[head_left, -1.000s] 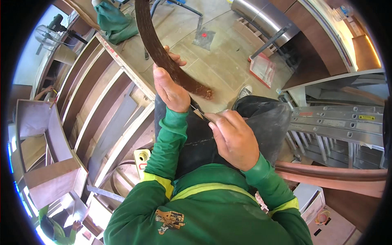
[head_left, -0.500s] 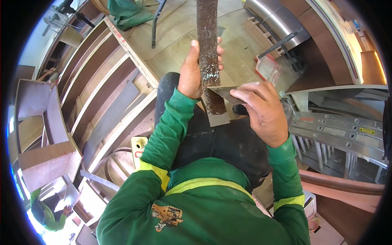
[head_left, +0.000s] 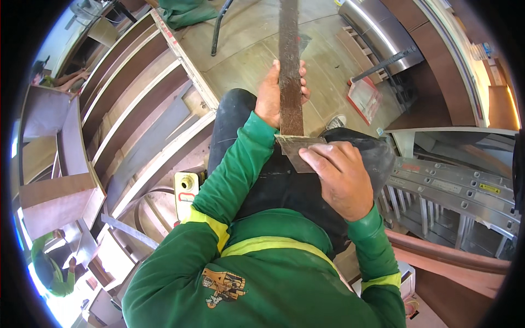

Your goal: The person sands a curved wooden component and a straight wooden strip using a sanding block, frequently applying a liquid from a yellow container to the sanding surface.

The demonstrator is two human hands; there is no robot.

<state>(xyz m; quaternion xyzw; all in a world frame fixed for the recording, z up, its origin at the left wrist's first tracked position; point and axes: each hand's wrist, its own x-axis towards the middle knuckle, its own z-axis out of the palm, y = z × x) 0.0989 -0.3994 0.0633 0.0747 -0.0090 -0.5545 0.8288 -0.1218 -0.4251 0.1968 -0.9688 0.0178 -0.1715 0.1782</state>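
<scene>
A long dark brown strip (head_left: 290,65) with a textured, coated face runs from the top of the view down to my lap. My left hand (head_left: 271,90) is closed around it, thumb on the left side, fingers wrapped to the right. My right hand (head_left: 342,180) grips a flat, thin greyish-brown spreader plate (head_left: 295,153), whose straight edge lies across the lower end of the strip. My dark-trousered legs are beneath both hands, and a shoe shows beyond them.
Curved wooden shelving (head_left: 131,93) stands at left, by a yellow tin (head_left: 186,188) and a co-worker (head_left: 52,265). An aluminium ladder (head_left: 448,191), pink curved mouldings (head_left: 448,251) and a red dustpan (head_left: 365,95) lie at right. Metal legs and green cloth (head_left: 183,12) are ahead.
The strip has swung from slanting at the left to upright in the middle. My right hand and the spreader have moved down to the strip's near end since half a second ago.
</scene>
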